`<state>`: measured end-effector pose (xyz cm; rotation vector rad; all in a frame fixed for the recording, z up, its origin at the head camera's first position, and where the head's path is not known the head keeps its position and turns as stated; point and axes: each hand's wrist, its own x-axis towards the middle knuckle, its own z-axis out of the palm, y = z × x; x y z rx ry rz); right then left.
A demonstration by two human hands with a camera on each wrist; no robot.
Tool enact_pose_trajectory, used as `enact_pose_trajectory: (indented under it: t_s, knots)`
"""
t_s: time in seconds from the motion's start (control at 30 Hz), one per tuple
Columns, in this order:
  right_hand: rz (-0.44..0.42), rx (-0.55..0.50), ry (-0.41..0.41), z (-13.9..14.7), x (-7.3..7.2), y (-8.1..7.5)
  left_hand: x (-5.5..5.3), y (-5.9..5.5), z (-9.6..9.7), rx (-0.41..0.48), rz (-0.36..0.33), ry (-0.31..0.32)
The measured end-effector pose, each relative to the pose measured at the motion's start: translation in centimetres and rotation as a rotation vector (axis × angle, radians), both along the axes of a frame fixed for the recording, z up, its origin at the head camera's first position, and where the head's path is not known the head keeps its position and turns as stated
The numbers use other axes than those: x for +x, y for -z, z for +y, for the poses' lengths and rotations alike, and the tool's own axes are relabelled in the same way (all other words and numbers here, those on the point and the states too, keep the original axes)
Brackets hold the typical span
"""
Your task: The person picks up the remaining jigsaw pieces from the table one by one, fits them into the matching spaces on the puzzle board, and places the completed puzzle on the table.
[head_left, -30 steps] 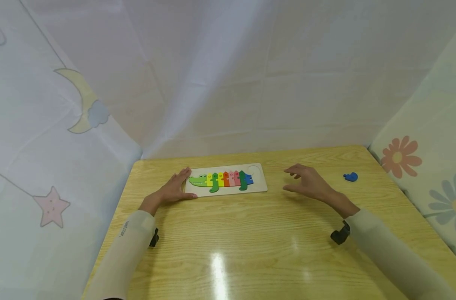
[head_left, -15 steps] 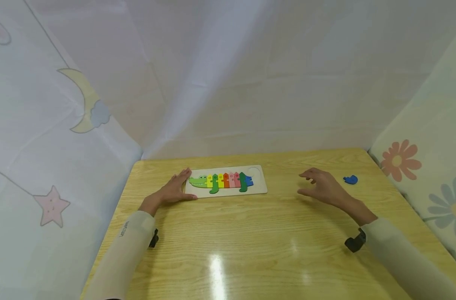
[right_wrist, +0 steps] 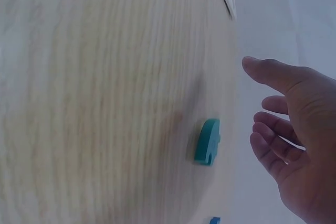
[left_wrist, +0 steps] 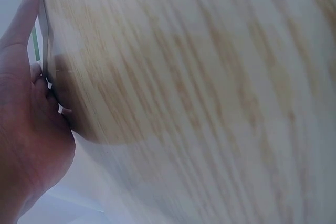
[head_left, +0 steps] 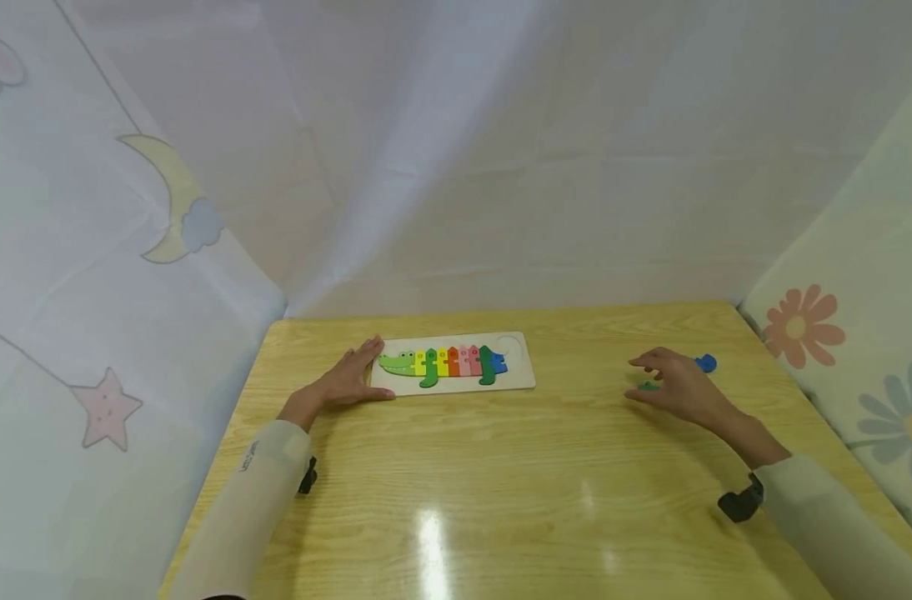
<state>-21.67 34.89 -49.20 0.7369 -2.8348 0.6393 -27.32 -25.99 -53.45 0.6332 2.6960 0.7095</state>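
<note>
A pale wooden board holds a crocodile puzzle with a green head, colored body strips and green legs. My left hand rests at the board's left end, fingers at the far corner and thumb along the near edge. In the left wrist view that hand's thumb lies straight beside the board. To the right, my right hand hovers with thumb and fingers apart, holding nothing. A green puzzle piece lies on the table below it, partly hidden by the hand in the head view. Behind the hand shows a blue puzzle piece.
The wooden table reaches back to a pale cloth wall. Cloth with a moon and a star hangs on the left, and cloth with flowers on the right. Each wrist wears a small black device.
My right hand has moved right, away from the board, over the green piece, which now shows between thumb and fingers. It now partly covers the blue piece. The left hand stays put.
</note>
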Motion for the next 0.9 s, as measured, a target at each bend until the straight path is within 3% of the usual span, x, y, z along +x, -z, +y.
enact_pose_trajectory:
  t_s: [0.57, 0.9]
  knots:
    - [0.072, -0.005, 0.014, 2.5, 1.1, 1.3, 0.3, -0.5, 0.1, 0.021, -0.005, -0.004]
    - [-0.035, -0.016, 0.059, 3.8, 1.5, 2.0, 0.1, -0.5, 0.0, 0.014, -0.006, 0.006]
